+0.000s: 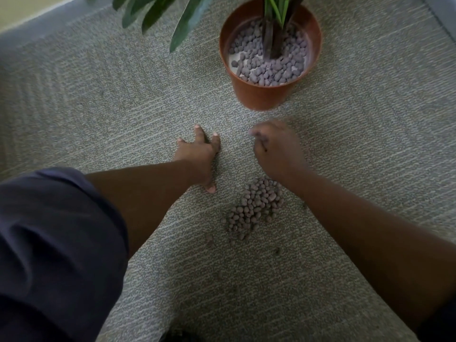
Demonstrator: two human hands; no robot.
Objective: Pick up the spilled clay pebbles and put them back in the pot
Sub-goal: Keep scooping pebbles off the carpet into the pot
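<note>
Both hands reach out over a grey-green carpet (103, 99) in the head view. On the left, the left hand (201, 156) lies flat on the floor with its fingers straight and spread and its thumb pointing back toward the near side; it holds nothing. Its forearm runs back to a dark blue sleeve (54, 243) that fills the near left corner. On the right, the right hand (277, 150) hangs just above the carpet with its fingers curled under; it is blurred, and I cannot tell whether any pebbles sit inside the curl.

Just near of the right hand and partly under its wrist, a heap of spilled clay pebbles (254, 208) lies on the carpet, between the two forearms. A few loose crumbs lie scattered on the near side of the heap.

Farther off, beyond the right hand and apart from it, a terracotta-coloured pot (259, 95) stands upright on the carpet. More clay pebbles cover most of its surface, with a pale patch showing along the left inner edge. A plant (274, 33) with a dark stem rises from the pot, and long green leaves (187, 23) hang into the far left of the scene.
</note>
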